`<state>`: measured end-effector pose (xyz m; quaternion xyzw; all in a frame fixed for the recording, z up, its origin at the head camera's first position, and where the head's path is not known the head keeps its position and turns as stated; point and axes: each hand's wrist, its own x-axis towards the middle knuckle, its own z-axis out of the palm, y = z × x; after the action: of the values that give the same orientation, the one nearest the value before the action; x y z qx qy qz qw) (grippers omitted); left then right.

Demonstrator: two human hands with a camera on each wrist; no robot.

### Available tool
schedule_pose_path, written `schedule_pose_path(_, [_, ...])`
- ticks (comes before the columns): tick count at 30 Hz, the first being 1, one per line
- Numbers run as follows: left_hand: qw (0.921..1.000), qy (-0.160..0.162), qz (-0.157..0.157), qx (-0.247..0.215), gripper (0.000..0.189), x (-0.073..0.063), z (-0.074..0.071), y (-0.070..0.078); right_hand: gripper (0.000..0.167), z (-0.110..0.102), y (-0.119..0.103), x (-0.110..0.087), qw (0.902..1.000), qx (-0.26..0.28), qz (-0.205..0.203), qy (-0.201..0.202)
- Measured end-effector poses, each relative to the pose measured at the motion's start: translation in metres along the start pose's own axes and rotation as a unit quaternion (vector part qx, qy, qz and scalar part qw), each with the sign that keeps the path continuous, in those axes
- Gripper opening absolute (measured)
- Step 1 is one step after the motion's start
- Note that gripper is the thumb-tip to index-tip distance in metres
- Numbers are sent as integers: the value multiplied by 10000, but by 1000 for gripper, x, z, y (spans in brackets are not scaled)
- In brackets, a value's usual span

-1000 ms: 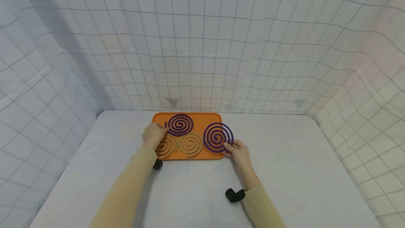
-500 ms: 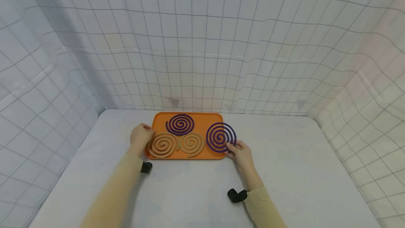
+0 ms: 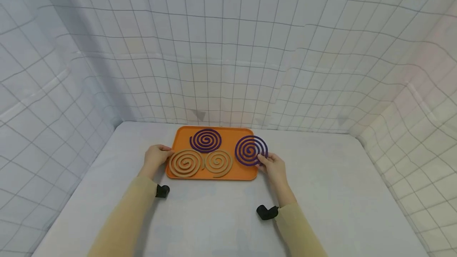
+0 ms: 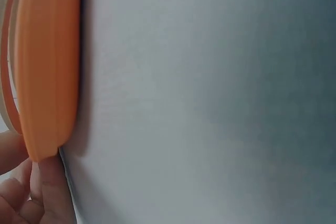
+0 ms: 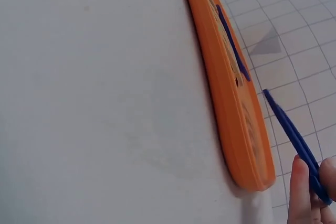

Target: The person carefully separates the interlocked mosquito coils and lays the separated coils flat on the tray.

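My right hand (image 3: 275, 167) pinches a purple spiral mosquito coil (image 3: 249, 150) by its near right edge, thumb on top. The coil is held over the right end of an orange tray (image 3: 228, 136); the right wrist view shows this coil (image 5: 294, 135) tilted and apart from the tray. With thumb above and fingers below, my left hand (image 3: 157, 158) pinches the left edge of the tray (image 4: 50, 66). On the tray lie another purple coil (image 3: 206, 140) at the back and two tan coils, one at front left (image 3: 185, 163) and one at front middle (image 3: 217, 163).
The tray sits on a white-covered table (image 3: 214, 213), close to the back wall. White sheets with a grid pattern (image 3: 228, 70) enclose the back and both sides. A black wrist device (image 3: 267, 212) sits at the right wrist, another (image 3: 162, 191) at the left.
My left hand has moved left, from beside the purple coil on the tray to the tray's left edge. The right hand has shifted its coil slightly farther back. The view has shifted slightly.
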<state>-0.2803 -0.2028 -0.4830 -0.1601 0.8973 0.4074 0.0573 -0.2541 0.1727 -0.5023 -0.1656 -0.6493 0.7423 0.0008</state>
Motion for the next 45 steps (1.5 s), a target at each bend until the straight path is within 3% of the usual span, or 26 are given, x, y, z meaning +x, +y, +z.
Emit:
schedule_pose_path(6, [9996,-13,-15,-296,32,2,7,2,31,12,-11,14,9973,-618,-270,302])
schedule_pose_path(11, [9992,-83,-24,-383,32,2,12,2,53,22,-15,20,9929,-1098,-398,245])
schedule_pose_path(14, [9992,-68,31,-387,32,1,14,2,56,26,-15,21,9825,-1719,-626,346])
schedule_pose_path(18, [9992,-64,24,-398,32,-1,17,2,47,32,-15,21,9646,-2374,-989,575])
schedule_pose_path(26, [9986,-37,-67,-522,30,-1,19,4,38,36,-16,19,9436,-3036,-1151,652])
schedule_pose_path(45, [9982,-32,-102,-594,31,-1,15,3,23,24,-5,18,9490,-2765,-1108,1035])
